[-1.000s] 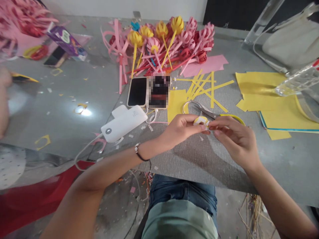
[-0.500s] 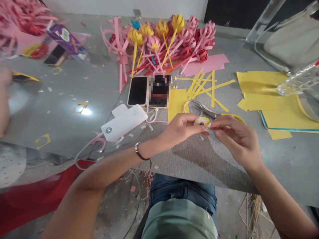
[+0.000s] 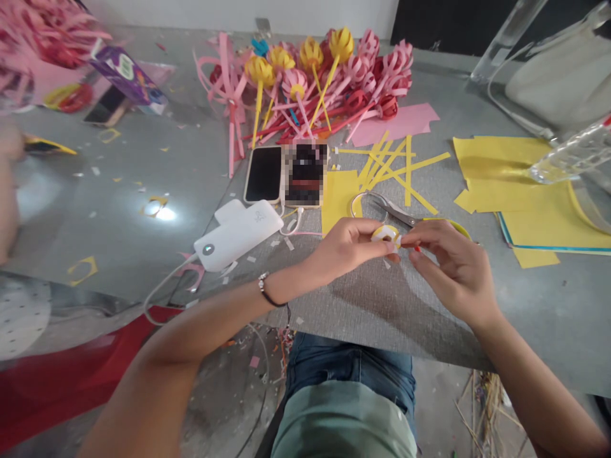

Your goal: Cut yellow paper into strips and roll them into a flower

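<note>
My left hand (image 3: 351, 248) pinches a small yellow-and-white ring, which looks like a roll of tape (image 3: 386, 235), between thumb and fingers. Against the roll's right edge, my right hand (image 3: 453, 270) has its thumb and index finger curled close together. A tiny red spot shows between those fingertips; what they grip is too small to make out. Just behind the hands lie scissors (image 3: 403, 214) with a yellow handle, partly covered by the right hand. Beside the blades is a thin pale ring (image 3: 354, 207), on the edge of a yellow paper sheet (image 3: 337, 191).
Pink, red and yellow paper flowers (image 3: 310, 83) are heaped at the back. Yellow paper strips (image 3: 408, 168) lie before them. Two phones (image 3: 263, 175) and a white power bank (image 3: 238, 235) with cables sit left. Yellow sheets (image 3: 496, 172) are right. Another person's hand (image 3: 9, 146) is far left.
My right fingertips have shifted slightly at the roll's edge, and a red spot now shows between them. The left hand and the roll have barely moved.
</note>
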